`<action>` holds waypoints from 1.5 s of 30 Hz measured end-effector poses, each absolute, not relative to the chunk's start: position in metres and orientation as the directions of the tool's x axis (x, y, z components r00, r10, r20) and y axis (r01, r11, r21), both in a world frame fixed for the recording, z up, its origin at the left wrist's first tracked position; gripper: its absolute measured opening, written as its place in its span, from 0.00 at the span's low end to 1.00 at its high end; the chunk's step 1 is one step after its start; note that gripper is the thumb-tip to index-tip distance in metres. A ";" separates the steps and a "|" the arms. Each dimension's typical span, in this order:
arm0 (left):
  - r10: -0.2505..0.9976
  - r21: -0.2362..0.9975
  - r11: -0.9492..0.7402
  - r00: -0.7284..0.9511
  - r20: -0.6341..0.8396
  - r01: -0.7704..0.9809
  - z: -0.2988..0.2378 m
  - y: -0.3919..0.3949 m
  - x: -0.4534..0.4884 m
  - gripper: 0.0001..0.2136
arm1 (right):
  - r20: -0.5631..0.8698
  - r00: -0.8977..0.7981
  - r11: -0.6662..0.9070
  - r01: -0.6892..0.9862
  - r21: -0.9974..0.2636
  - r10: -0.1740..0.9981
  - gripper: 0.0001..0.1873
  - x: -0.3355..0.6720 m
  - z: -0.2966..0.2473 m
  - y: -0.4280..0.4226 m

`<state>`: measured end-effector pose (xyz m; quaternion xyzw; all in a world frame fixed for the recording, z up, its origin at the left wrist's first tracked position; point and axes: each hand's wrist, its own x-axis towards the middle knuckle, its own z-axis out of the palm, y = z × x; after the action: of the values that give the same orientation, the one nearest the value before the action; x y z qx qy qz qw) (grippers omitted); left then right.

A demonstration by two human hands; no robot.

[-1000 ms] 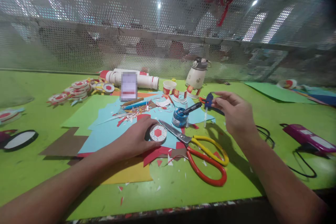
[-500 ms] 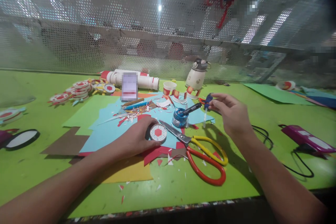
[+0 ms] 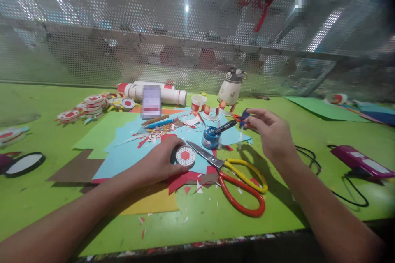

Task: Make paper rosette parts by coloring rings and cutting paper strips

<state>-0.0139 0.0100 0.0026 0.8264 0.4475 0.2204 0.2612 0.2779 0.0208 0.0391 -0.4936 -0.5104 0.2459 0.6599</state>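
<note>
My left hand [image 3: 163, 157] curls around a round white paper disc [image 3: 185, 156] with a red hexagon at its centre and small dark dots around it. Fingers and thumb grip its edge, low over the paper pile. My right hand [image 3: 274, 133] pinches a dark blue cap [image 3: 245, 117] with a pale stem [image 3: 240, 141] pointing down. Between the hands stands a small blue jar [image 3: 210, 137], with a black pen [image 3: 225, 126] leaning across its top. Large scissors [image 3: 217, 163], one handle yellow and one red, lie partly spread beside the disc.
Coloured sheets [image 3: 123, 160] and paper scraps [image 3: 154, 133] cover the middle. Behind are a phone-like screen [image 3: 151, 100], white paper tubes [image 3: 173, 95], a paper cup [image 3: 198, 102] and a flask [image 3: 230, 86]. Decorated discs [image 3: 94, 104] are stacked left; a purple device [image 3: 361, 160] with cable lies right.
Almost nothing differs. The whole view has shifted very slightly, while both hands keep the same hold on the disc and the blue cap.
</note>
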 end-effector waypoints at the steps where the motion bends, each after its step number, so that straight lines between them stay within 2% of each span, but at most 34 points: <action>1: 0.853 0.630 -0.465 0.506 0.129 0.623 0.003 0.010 -0.014 0.21 | 0.430 0.357 0.391 0.180 -0.903 0.829 0.09 0.278 0.039 0.021; 12: 0.871 0.638 -0.431 0.478 0.112 0.638 0.001 0.008 -0.014 0.23 | 0.431 0.410 0.393 0.178 -0.902 0.804 0.09 0.276 0.042 0.020; 17: 0.846 0.602 -0.484 0.515 0.138 0.635 0.001 0.010 -0.014 0.21 | 0.435 0.407 0.390 0.192 -0.901 0.803 0.09 0.276 0.042 0.020; 21: 0.837 0.566 -0.500 0.533 0.121 0.656 0.003 0.009 -0.014 0.25 | 0.436 0.392 0.384 0.206 -0.900 0.810 0.09 0.277 0.041 0.021; 27: 0.850 0.588 -0.488 0.505 0.152 0.645 0.002 0.006 -0.015 0.30 | 0.445 0.387 0.396 0.205 -0.895 0.807 0.09 0.278 0.040 0.021; 29: 0.844 0.575 -0.505 0.509 0.171 0.644 0.003 0.005 -0.014 0.29 | 0.444 0.385 0.396 0.202 -0.896 0.809 0.09 0.278 0.040 0.021; 34: 0.814 0.561 -0.549 0.547 0.193 0.619 0.005 0.005 -0.011 0.18 | 0.435 0.389 0.391 0.192 -0.900 0.812 0.10 0.278 0.041 0.020; 36: 0.819 0.600 -0.536 0.537 0.201 0.594 0.005 0.007 -0.010 0.17 | 0.434 0.397 0.391 0.188 -0.901 0.809 0.10 0.278 0.043 0.020; 38: 0.844 0.702 -0.471 0.506 0.180 0.535 0.007 0.009 -0.010 0.17 | 0.439 0.407 0.399 0.184 -0.898 0.801 0.10 0.277 0.045 0.018; 42: 0.900 0.927 -0.214 0.431 0.064 0.309 0.015 0.009 -0.010 0.16 | 0.464 0.425 0.432 0.174 -0.885 0.778 0.09 0.274 0.049 0.015; 45: 0.895 0.980 -0.107 0.446 0.021 0.170 0.020 0.006 -0.010 0.16 | 0.489 0.425 0.461 0.174 -0.870 0.762 0.09 0.272 0.050 0.012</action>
<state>-0.0098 0.0059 0.0202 0.6619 0.4022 0.3398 0.5335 0.2720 0.0117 0.0500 -0.4746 -0.4930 0.2105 0.6981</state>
